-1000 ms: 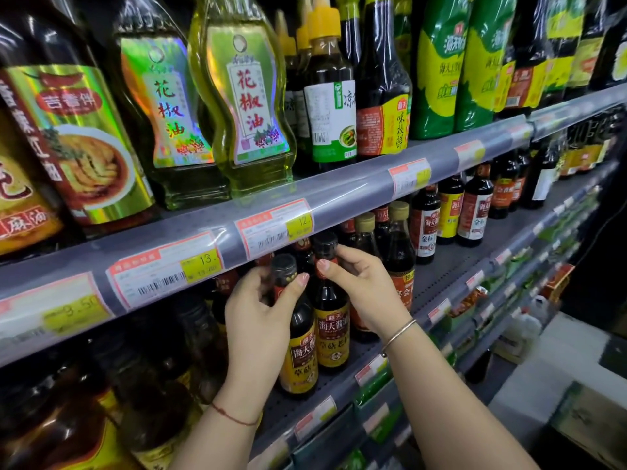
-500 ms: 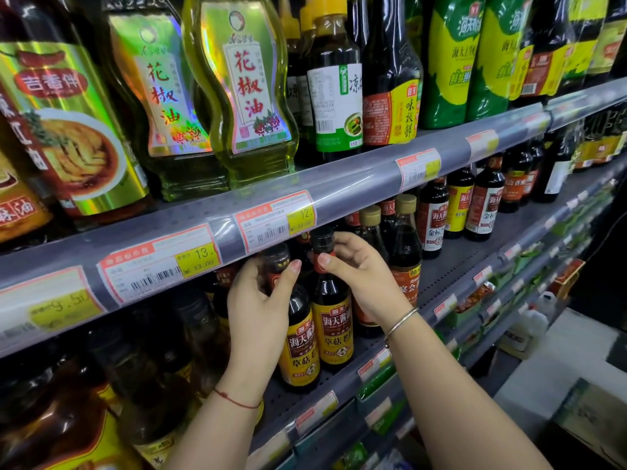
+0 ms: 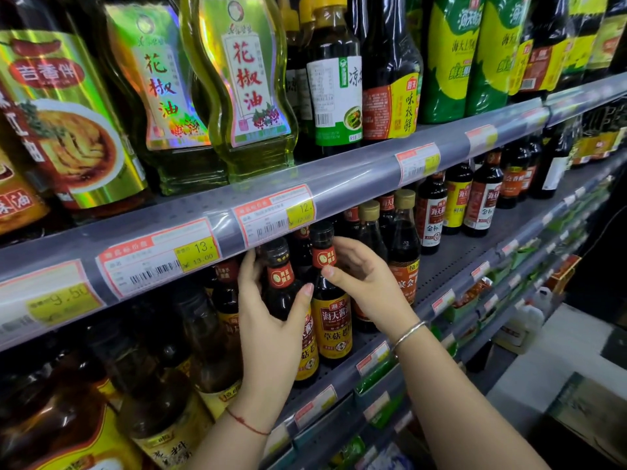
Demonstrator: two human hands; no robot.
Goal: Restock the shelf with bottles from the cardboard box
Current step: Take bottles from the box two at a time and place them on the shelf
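Two dark soy sauce bottles with yellow labels stand side by side at the front of the middle shelf [image 3: 451, 266]. My left hand [image 3: 271, 320] wraps around the left bottle [image 3: 283, 286], thumb on its shoulder. My right hand [image 3: 364, 283] has fingers curled around the neck of the right bottle [image 3: 330, 313], thumb tip touching below the red neck label. Both bottles stand upright on the shelf. The cardboard box [image 3: 587, 412] shows at the lower right on the floor.
The upper shelf rail [image 3: 356, 184] with price tags runs just above my hands, loaded with tall oil and sauce bottles. More dark bottles [image 3: 403, 242] stand right of my right hand. A bare stretch of shelf lies beyond them. Lower shelves hold green packets.
Both hands stay on the two bottles, which have been nudged slightly back and left on the shelf. The view has shifted a little closer and to the left.
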